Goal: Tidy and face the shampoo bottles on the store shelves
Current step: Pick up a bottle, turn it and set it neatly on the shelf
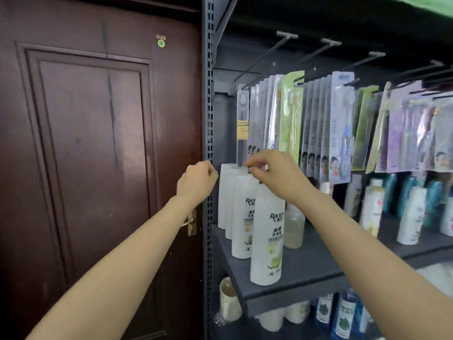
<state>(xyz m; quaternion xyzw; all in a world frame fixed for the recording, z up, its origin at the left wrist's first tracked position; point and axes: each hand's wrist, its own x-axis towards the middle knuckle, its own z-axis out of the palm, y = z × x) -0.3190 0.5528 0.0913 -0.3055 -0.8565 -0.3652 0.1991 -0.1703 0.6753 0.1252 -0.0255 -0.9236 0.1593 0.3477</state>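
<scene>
Front white shampoo bottle (267,231) is stood label-out at the shelf (306,263) edge, centre frame. Behind it, a rear bottle (236,170) top is pinched by right hand (272,173) — likely being turned to face. Left hand (197,179) curled, holding nothing — apparently steadying beside the row.

rear bottles (224,192): labels hidden | right hand (277,173): fingers' hold unclear

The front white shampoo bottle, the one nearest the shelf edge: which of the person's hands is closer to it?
Right. The right hand hovers just above the front white shampoo bottle, fingers pinched over the row behind. The left hand is curled farther off, left of the row by the shelf upright.
</scene>
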